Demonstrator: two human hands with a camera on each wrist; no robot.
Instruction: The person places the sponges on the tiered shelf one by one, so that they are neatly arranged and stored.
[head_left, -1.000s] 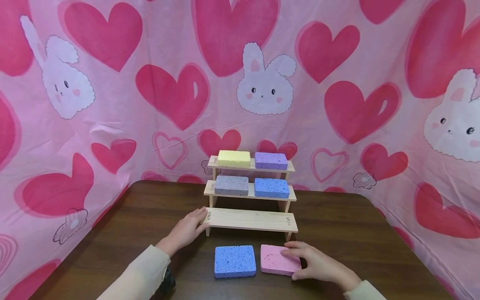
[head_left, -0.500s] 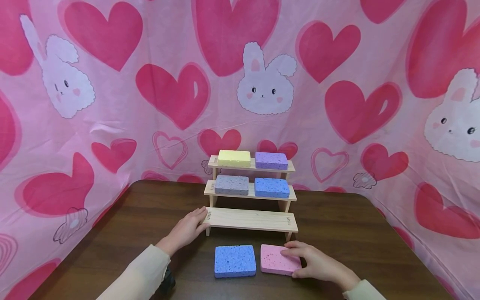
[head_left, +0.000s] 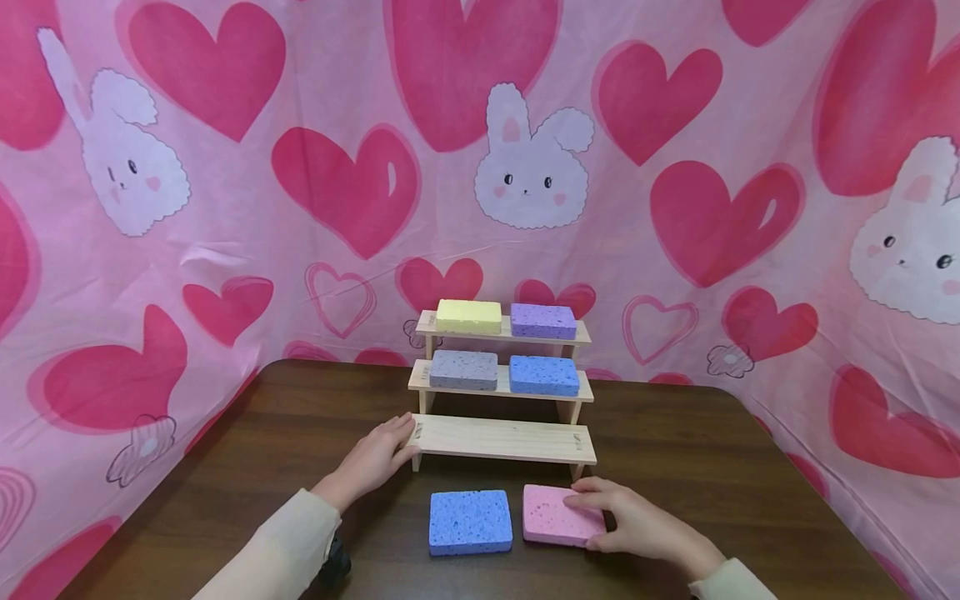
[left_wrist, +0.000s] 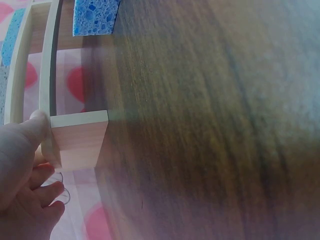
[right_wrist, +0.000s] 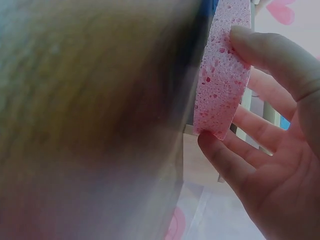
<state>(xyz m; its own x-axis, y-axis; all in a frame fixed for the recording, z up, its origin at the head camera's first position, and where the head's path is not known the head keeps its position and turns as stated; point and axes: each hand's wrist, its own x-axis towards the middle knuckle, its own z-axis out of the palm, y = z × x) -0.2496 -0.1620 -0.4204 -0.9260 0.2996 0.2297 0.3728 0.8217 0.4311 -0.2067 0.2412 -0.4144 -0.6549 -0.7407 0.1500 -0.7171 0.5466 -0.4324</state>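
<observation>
My right hand (head_left: 637, 523) grips a pink sponge (head_left: 551, 514) by its right end, in front of a three-step wooden shelf (head_left: 498, 438). In the right wrist view the thumb lies on one face of that sponge, with fingers round its other side and end. The sponge appears slightly raised off the table. My left hand (head_left: 370, 462) holds the left end of the lowest step; in the left wrist view its thumb (left_wrist: 36, 127) presses the board's front edge and the other fingers curl at the end. A blue sponge (head_left: 470, 522) lies flat left of the pink one.
On the middle step sit a grey sponge (head_left: 463, 371) and another blue sponge (head_left: 543, 376). The top step bears a yellow sponge (head_left: 468, 317) and a purple sponge (head_left: 543, 321). A pink patterned cloth (head_left: 525, 267) hangs behind the dark wooden table (head_left: 697, 450).
The pink sponge has shifted slightly up and to the right, together with my right hand. My left hand has stayed on the shelf's end.
</observation>
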